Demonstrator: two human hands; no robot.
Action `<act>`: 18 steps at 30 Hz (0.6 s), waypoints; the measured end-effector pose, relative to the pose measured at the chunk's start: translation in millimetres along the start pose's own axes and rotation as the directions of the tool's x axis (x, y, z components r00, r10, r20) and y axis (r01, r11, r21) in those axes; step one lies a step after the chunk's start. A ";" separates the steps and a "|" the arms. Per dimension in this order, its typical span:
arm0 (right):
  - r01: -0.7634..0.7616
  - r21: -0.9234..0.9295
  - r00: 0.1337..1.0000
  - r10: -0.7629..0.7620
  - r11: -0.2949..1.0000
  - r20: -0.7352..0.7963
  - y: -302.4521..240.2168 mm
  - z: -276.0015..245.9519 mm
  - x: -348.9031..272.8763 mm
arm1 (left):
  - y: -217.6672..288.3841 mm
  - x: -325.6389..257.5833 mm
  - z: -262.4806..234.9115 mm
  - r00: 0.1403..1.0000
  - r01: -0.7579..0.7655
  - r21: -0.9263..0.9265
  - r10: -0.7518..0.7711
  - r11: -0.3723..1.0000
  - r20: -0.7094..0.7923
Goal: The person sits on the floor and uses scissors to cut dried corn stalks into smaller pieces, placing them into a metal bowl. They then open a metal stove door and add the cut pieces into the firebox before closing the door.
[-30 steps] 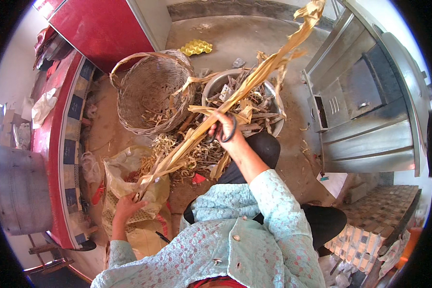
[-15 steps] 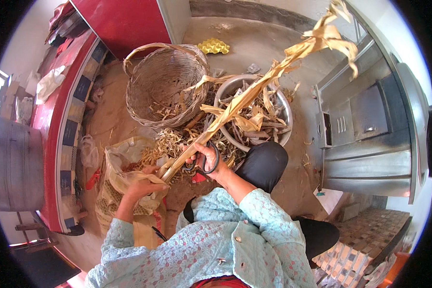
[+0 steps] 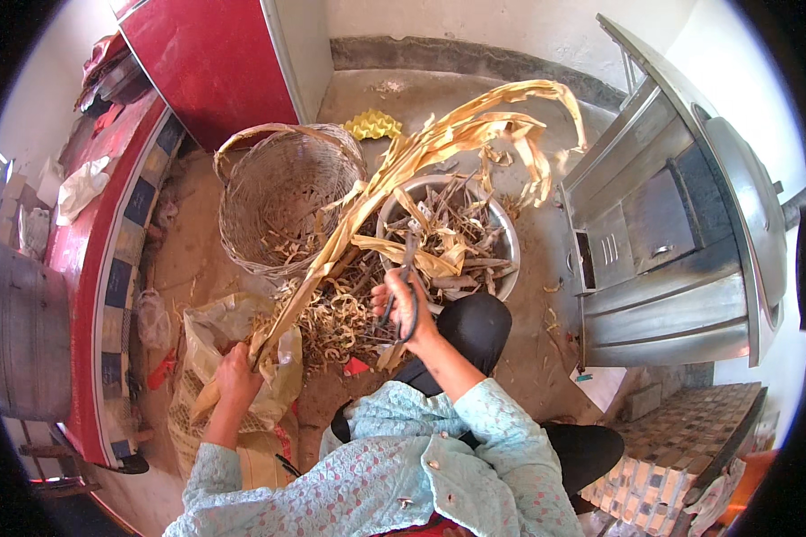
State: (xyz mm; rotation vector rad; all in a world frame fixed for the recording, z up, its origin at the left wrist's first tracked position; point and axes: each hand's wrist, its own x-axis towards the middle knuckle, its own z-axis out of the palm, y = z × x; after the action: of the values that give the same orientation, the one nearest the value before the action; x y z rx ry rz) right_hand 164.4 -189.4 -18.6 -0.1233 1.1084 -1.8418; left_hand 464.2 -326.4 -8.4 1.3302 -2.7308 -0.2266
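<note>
My left hand (image 3: 238, 380) is closed round the lower end of a long dry corn stalk (image 3: 327, 255), just above a woven sack (image 3: 192, 362). The stalk slants up and away to the right, and its curled yellow leaves arch over the far side of a metal basin (image 3: 514, 259). My right hand (image 3: 407, 309) grips black-handled scissors (image 3: 410, 255) with the blades pointing up and away, apart from the stalk. Short cut pieces (image 3: 331, 327) lie heaped on the floor between my hands. Broken dry stalks and leaves fill the basin.
A wicker basket (image 3: 233, 237) with some scraps inside stands beyond the heap. Behind it lies a crumpled yellow thing (image 3: 372, 124). A metal stove (image 3: 663, 242) stands at the right, a red-edged counter (image 3: 81, 313) at the left. A tiled block (image 3: 681, 438) sits at the lower right.
My left hand has moved left and nearer, bringing the stalk's lower end over the sack. The stalk's leafy top has swung down leftward. The scissors have come away from the stalk and now point upward.
</note>
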 end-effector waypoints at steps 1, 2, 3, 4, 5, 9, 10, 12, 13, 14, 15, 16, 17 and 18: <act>0.032 -0.016 0.999 -0.033 0.999 -0.034 -8.5 -8.0 3.1 | -8.3 -5.9 -0.1 0.998 -0.039 0.020 0.039 0.999 -0.043; 0.067 -0.033 0.995 -0.069 0.997 -0.070 -17.4 -16.1 5.9 | -14.4 -11.3 0.3 0.993 -0.080 0.039 0.083 0.996 -0.086; 0.082 -0.089 0.988 -0.093 0.993 -0.124 -30.8 -16.1 2.9 | -18.7 -18.8 -0.9 1.000 0.008 0.032 -0.007 0.999 -0.025; 0.121 -0.140 0.980 -0.141 0.983 -0.142 -38.6 -20.0 5.0 | -22.2 -24.6 -3.7 0.999 -0.015 0.055 0.016 0.998 -0.031; 0.118 -0.188 0.974 -0.151 0.975 -0.171 -48.7 -24.5 6.9 | -23.6 -27.7 -5.8 0.998 -0.044 0.074 0.046 0.996 -0.036; 0.000 -0.239 0.963 -0.064 0.971 -0.261 -66.3 -35.7 19.2 | -30.4 -46.6 -10.0 0.997 -0.052 0.124 0.057 0.991 -0.042; -0.027 -0.220 0.957 -0.039 0.975 -0.288 -66.7 -37.8 23.2 | -29.4 -49.5 -12.0 0.998 -0.043 0.128 0.048 0.991 -0.036; -0.016 -0.291 0.944 -0.082 0.957 -0.320 -66.5 -39.7 29.6 | -33.7 -57.0 -10.1 0.997 -0.032 0.151 0.041 0.988 -0.062; -0.011 -0.326 0.936 -0.104 0.945 -0.335 -66.3 -41.0 32.2 | -36.1 -59.7 -8.8 0.996 -0.026 0.161 0.039 0.987 -0.076; -0.029 -0.322 0.941 -0.083 0.946 -0.328 -66.2 -44.3 35.7 | -38.7 -62.0 -8.7 0.993 -0.040 0.156 0.056 0.987 -0.101; -0.046 -0.318 0.945 -0.062 0.947 -0.320 -67.6 -49.2 38.1 | -41.5 -63.4 -8.4 0.989 -0.055 0.151 0.075 0.987 -0.126; -0.062 -0.314 0.949 -0.041 0.947 -0.313 -67.5 -53.1 40.3 | -44.1 -64.4 -8.5 0.984 -0.071 0.146 0.093 0.987 -0.151; -0.045 -0.356 0.952 -0.069 0.934 -0.300 -73.9 -45.2 34.3 | -46.6 -66.3 -7.7 0.982 -0.073 0.137 0.095 0.988 -0.162; -0.056 -0.367 0.948 -0.065 0.929 -0.311 -75.8 -41.4 32.6 | -49.2 -67.9 -7.0 0.980 -0.075 0.129 0.097 0.989 -0.173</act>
State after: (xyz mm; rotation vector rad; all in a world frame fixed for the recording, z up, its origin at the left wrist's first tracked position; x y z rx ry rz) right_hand 75.0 -177.3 1.1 -0.0466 1.6830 -1.6714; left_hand 545.1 -303.4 -11.5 1.1911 -2.6790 0.0650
